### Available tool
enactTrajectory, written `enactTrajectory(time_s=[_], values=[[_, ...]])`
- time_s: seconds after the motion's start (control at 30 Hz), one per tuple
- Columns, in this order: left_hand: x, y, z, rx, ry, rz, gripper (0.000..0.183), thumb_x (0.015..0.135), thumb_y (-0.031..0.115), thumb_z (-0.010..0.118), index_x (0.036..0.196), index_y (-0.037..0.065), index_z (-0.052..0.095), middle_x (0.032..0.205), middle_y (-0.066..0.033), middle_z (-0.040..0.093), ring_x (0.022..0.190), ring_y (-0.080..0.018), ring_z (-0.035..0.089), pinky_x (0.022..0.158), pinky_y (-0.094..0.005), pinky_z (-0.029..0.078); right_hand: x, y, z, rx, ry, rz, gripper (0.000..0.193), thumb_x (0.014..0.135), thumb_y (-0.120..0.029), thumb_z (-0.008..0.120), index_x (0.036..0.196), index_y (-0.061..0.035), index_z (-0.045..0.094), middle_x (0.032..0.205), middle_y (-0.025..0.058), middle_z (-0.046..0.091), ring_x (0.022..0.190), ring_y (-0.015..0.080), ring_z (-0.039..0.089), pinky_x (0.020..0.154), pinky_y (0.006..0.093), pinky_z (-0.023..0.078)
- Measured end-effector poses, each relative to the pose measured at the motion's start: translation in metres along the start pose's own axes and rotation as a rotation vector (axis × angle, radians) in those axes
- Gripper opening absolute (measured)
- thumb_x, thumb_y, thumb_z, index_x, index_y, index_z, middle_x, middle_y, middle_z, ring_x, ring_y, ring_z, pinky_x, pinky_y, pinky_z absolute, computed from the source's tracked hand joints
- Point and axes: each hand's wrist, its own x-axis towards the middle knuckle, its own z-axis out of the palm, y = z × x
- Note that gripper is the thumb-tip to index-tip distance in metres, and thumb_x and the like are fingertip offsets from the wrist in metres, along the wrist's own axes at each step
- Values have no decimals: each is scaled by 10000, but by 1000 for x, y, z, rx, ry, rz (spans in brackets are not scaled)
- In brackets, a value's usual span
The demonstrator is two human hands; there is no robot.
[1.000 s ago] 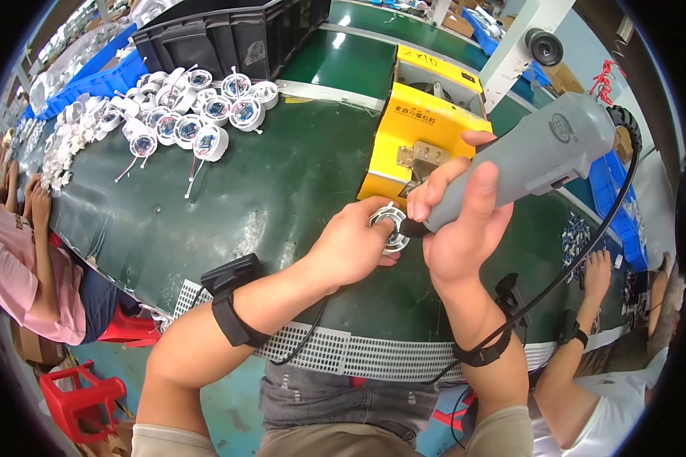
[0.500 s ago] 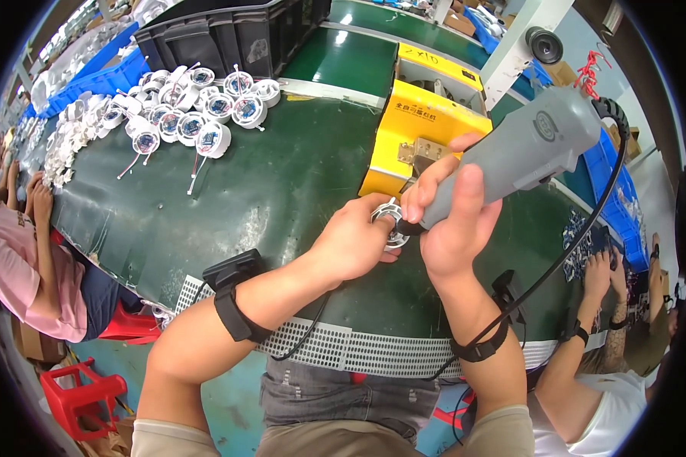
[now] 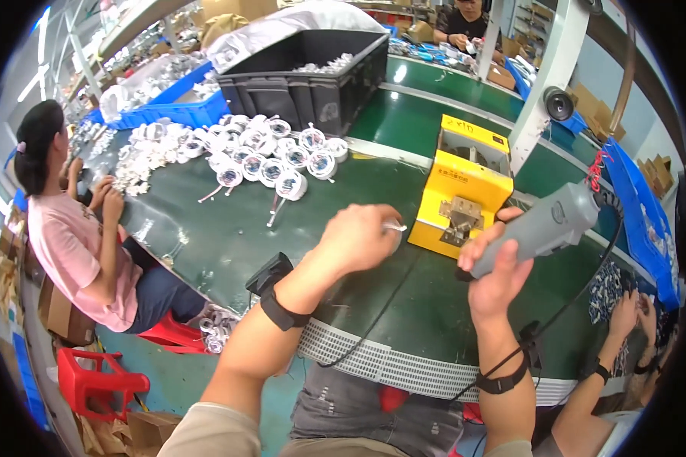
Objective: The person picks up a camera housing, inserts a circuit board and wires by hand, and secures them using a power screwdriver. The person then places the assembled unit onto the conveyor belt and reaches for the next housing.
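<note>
My left hand [image 3: 356, 238] is closed on a white round housing, mostly hidden behind the fingers, above the green table [image 3: 343, 293]. In my right hand [image 3: 499, 278] is a grey electric screwdriver [image 3: 545, 228], its dark tip pointing down and left. Tip and housing are apart. Between and beyond my hands stands a yellow screw feeder [image 3: 465, 183] with a metal block on its front. Farther left lies a group of white round housings [image 3: 290, 185] with circuit boards and wires showing.
A black crate [image 3: 305, 95] stands behind the housings, near a blue tray [image 3: 175, 107] and a pile of small white parts [image 3: 141, 164]. The screwdriver's black cable [image 3: 579, 308] hangs on the right. Co-workers sit at the left and right; a red stool [image 3: 95, 381] stands lower left.
My left hand has drawn the housing away from the screwdriver tip, leftward. The screwdriver has moved back to the right of the housing. The head view has tilted up and left.
</note>
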Motion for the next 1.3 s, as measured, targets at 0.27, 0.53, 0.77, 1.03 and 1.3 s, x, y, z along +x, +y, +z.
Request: enactTrajectory(time_s=[0.27,0.53,0.77,1.03,1.3], values=[[-2,-44,-22,609,288,-132,446,741,212,703,1169,103,641,1327,-172,501,1257,-408,432,1041,-523,353,-2,10,4,-73,-3,82,356,977,-259,529,1211,-19,409,677,34,484,541,119,496,512,261,437],[11,-21,26,562,161,-6,404,809,384,652,1053,64,692,1238,-224,541,1342,-480,299,1130,-599,131,-7,15,-9,-201,22,128,340,979,-206,507,1246,-15,420,707,11,490,571,75,464,551,210,405],[19,-57,7,604,155,-343,455,848,402,612,1157,70,644,1347,-291,461,1348,-535,252,1102,-651,110,-10,19,3,-175,-176,90,444,989,-336,498,1249,13,411,739,18,521,615,80,481,624,213,401],[17,-44,12,647,291,-267,391,828,364,638,1080,66,662,1266,-212,537,1351,-505,254,1063,-714,106,-10,10,5,-175,-203,168,456,982,-335,521,1248,18,412,758,16,528,642,81,489,671,226,415],[12,-29,28,594,418,26,282,791,286,676,968,66,686,1110,-165,592,1298,-518,330,1074,-702,109,-13,11,7,-107,-44,127,432,968,-232,541,1273,26,378,890,49,524,750,110,494,757,261,435]])
